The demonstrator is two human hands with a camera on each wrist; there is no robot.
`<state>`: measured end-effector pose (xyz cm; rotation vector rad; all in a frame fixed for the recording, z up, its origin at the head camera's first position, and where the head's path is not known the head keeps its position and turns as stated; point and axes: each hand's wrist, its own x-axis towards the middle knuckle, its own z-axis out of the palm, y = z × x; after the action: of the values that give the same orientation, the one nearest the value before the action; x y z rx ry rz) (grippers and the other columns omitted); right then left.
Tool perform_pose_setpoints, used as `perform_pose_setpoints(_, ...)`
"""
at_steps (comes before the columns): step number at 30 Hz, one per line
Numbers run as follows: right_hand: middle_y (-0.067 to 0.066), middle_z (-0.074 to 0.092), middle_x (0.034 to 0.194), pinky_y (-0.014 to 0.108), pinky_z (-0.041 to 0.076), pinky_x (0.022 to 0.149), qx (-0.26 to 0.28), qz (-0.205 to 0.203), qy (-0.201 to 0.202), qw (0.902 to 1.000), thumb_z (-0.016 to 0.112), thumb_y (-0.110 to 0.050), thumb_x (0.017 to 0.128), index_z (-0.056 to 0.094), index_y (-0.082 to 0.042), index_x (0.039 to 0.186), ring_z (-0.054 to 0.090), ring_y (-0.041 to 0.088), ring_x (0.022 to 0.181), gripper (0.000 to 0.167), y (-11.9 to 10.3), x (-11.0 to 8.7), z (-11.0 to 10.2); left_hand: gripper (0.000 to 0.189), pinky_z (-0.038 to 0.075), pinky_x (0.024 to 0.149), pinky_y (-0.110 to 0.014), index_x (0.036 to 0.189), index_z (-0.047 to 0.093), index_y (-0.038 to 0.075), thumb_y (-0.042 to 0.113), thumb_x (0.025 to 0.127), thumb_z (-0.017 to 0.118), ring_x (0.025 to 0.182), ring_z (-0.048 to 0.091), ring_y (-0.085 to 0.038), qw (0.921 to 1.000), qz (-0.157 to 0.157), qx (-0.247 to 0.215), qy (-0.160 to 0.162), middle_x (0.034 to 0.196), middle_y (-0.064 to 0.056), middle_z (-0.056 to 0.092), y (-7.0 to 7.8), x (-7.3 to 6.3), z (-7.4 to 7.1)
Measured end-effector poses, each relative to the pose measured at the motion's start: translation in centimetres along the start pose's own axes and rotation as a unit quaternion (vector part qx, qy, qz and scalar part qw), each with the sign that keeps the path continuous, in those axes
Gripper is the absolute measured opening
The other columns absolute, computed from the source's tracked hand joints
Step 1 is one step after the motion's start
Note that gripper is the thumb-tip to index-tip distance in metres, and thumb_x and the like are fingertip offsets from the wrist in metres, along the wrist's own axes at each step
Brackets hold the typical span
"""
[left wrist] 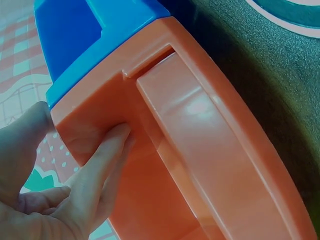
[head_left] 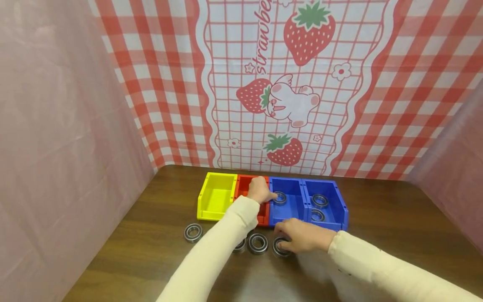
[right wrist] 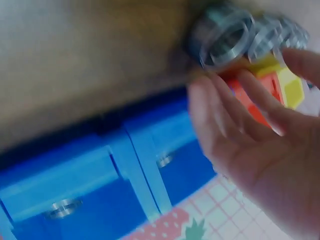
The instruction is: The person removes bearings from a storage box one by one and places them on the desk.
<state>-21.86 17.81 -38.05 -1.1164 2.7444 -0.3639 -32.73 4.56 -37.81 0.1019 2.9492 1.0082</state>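
Over the wall between the red bin [left wrist: 220, 150] and the left blue bin [head_left: 288, 212], my left hand [head_left: 260, 191] pinches the edge. Its fingers [left wrist: 107, 150] reach down inside the red bin, and its thumb lies on the blue side. My right hand [head_left: 303, 235] is at a ball bearing [head_left: 280, 253] on the table, in front of the left blue bin. In the right wrist view its fingers [right wrist: 200, 95] are spread and blurred, with the near bearing [right wrist: 227, 42] just past the fingertips. Part of that bearing is hidden by the hand in the head view.
Another bearing [head_left: 258, 243] lies left of the right hand, with one partly behind the left sleeve [head_left: 215, 247]. A further bearing [head_left: 193, 233] lies before the yellow bin [head_left: 216, 200]. One bearing [head_left: 279, 198] sits in the left blue bin, two in the right blue bin [head_left: 330, 188].
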Motion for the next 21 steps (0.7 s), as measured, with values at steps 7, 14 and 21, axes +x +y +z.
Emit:
perform_pose_setpoints(7, 0.001, 0.061, 0.071, 0.022, 0.045, 0.059, 0.012, 0.064, -0.012, 0.9978, 0.069, -0.019, 0.084, 0.067, -0.005, 0.09, 0.052, 0.005, 0.063, 0.016, 0.4, 1.6, -3.4, 0.038, 0.052, 0.054, -0.026, 0.086, 0.066, -0.001, 0.028, 0.07, 0.085, 0.066, 0.064, -0.019, 0.9999, 0.009, 0.007, 0.013, 0.08, -0.012, 0.069, -0.2, 0.3, 0.0)
perform_pose_setpoints(14, 0.008, 0.069, 0.079, 0.03, 0.051, 0.069, 0.0, 0.146, 0.035, 0.9886, 0.067, -0.017, 0.082, 0.069, -0.004, 0.083, 0.062, 0.017, 0.073, 0.013, 1.5, 3.8, -5.1, 0.038, 0.049, 0.053, -0.024, 0.085, 0.066, 0.0, 0.029, 0.07, 0.085, 0.067, 0.064, -0.019, 0.9996, 0.007, 0.018, 0.021, 0.081, -0.012, 0.07, 0.0, -0.1, 0.1)
perform_pose_setpoints(21, 0.011, 0.07, 0.078, 0.031, 0.052, 0.068, -0.009, 0.195, 0.044, 0.9799, 0.064, -0.014, 0.078, 0.071, 0.001, 0.082, 0.06, 0.019, 0.07, 0.017, 2.7, 5.9, -5.7, 0.044, 0.041, 0.048, -0.022, 0.086, 0.065, 0.0, 0.035, 0.07, 0.085, 0.061, 0.058, -0.018, 0.9992, 0.009, 0.035, 0.019, 0.081, -0.013, 0.067, -0.1, -0.1, 0.3)
